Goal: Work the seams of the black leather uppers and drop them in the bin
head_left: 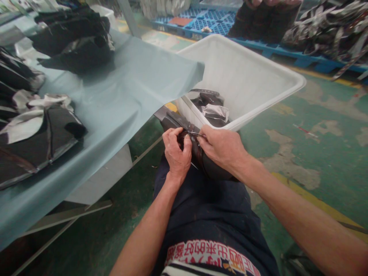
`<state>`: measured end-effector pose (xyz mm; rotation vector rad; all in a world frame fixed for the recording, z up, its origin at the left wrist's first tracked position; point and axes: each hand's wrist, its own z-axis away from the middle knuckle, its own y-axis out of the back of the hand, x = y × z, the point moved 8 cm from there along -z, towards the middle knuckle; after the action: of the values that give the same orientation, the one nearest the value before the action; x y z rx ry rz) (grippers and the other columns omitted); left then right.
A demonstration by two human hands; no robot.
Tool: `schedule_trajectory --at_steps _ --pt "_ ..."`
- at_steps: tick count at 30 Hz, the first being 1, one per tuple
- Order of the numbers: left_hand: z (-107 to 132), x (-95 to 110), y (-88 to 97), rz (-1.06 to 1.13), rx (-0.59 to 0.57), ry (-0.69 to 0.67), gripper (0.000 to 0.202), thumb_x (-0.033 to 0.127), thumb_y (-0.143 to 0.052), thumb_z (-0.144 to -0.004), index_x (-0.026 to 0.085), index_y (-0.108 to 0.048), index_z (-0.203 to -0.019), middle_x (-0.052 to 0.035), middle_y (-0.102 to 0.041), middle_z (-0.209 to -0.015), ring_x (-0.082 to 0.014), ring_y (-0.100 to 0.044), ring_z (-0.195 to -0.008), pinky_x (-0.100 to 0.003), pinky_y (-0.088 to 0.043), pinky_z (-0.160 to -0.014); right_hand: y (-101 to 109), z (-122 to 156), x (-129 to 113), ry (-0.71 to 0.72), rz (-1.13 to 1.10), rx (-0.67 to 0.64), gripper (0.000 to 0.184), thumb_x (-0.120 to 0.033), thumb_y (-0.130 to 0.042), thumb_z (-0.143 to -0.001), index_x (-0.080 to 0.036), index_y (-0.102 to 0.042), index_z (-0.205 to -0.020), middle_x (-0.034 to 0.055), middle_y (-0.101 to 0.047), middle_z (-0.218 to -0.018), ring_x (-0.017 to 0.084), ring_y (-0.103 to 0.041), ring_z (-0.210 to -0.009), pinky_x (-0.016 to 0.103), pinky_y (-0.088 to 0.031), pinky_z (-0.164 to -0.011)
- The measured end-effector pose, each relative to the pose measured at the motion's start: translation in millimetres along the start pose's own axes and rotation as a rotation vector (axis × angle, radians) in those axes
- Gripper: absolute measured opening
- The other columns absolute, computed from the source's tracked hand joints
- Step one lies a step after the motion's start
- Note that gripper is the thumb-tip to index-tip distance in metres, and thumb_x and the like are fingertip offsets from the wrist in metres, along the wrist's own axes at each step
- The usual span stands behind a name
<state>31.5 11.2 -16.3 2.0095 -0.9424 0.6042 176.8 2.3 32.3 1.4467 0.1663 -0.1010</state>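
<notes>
A dark, leather-like piece with brown stitched seams (211,163) lies across my lap. My left hand (177,151) is closed on it, with the thumb and fingers pinching the material near a seam. In my right hand (220,145) is a thin, pointed metal tool (197,133), gripped between thumb and fingers. Its tip meets the seam right beside my left thumb. Whether it is tweezers or small snips I cannot tell. My fingers partly hide the spot where the tip touches.
A white plastic bin (253,76) stands in front of me, holding dark and pale pieces (214,109). On my left, a table with a blue-grey cover (138,84) carries stacks of dark pieces (71,38). Blue pallets (201,21) with bundles lie beyond the bin.
</notes>
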Motion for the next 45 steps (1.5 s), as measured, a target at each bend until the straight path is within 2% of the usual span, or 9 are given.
schedule_trajectory --at_steps 10,17,29,38,45 --pt "0.4 -0.1 -0.3 -0.012 -0.001 -0.002 0.020 0.031 -0.060 -0.104 0.021 -0.066 -0.121 -0.0108 -0.064 -0.123 -0.0230 -0.065 -0.119 -0.037 -0.055 -0.102 1.0 -0.4 0.0 -0.053 0.010 -0.040 0.031 -0.031 -0.043 -0.110 -0.019 -0.069 -0.122 0.0150 -0.081 -0.102 0.028 -0.077 -0.094 0.033 -0.026 -0.064" --pt "0.8 -0.4 -0.7 0.026 0.008 -0.002 0.019 0.029 -0.061 -0.103 0.020 -0.067 -0.119 -0.0114 -0.063 -0.123 -0.0228 -0.064 -0.117 -0.035 -0.055 -0.100 1.8 -0.7 -2.0 -0.040 0.042 -0.064 0.031 -0.031 -0.041 -0.112 -0.019 -0.067 -0.123 0.0162 -0.081 -0.104 0.030 -0.078 -0.099 0.034 -0.026 -0.065" --pt "0.8 -0.5 -1.5 0.037 0.004 -0.007 0.021 0.031 -0.061 -0.103 0.019 -0.067 -0.120 -0.0131 -0.063 -0.124 -0.0252 -0.063 -0.122 -0.040 -0.054 -0.107 5.0 -1.7 -5.4 -0.020 0.075 -0.068 0.029 -0.028 -0.042 -0.111 -0.018 -0.067 -0.121 0.0182 -0.081 -0.102 0.031 -0.079 -0.101 0.034 -0.026 -0.063" --pt "0.8 0.3 -0.8 -0.020 0.013 -0.019 0.019 0.028 -0.061 -0.102 0.022 -0.065 -0.119 -0.0099 -0.065 -0.121 -0.0226 -0.065 -0.118 -0.038 -0.056 -0.105 -1.7 -2.8 0.6 -0.034 0.016 0.003 0.029 -0.031 -0.045 -0.111 -0.019 -0.069 -0.120 0.0143 -0.082 -0.099 0.031 -0.078 -0.096 0.034 -0.024 -0.064" --pt "1.2 1.7 0.9 0.018 0.031 -0.021 0.019 0.025 -0.064 -0.099 0.021 -0.065 -0.118 -0.0093 -0.064 -0.120 -0.0226 -0.064 -0.117 -0.038 -0.055 -0.106 -5.8 -4.4 5.0 -0.021 -0.020 0.069 0.026 -0.032 -0.047 -0.109 -0.020 -0.070 -0.113 0.0118 -0.081 -0.093 0.028 -0.074 -0.086 0.034 -0.023 -0.064"
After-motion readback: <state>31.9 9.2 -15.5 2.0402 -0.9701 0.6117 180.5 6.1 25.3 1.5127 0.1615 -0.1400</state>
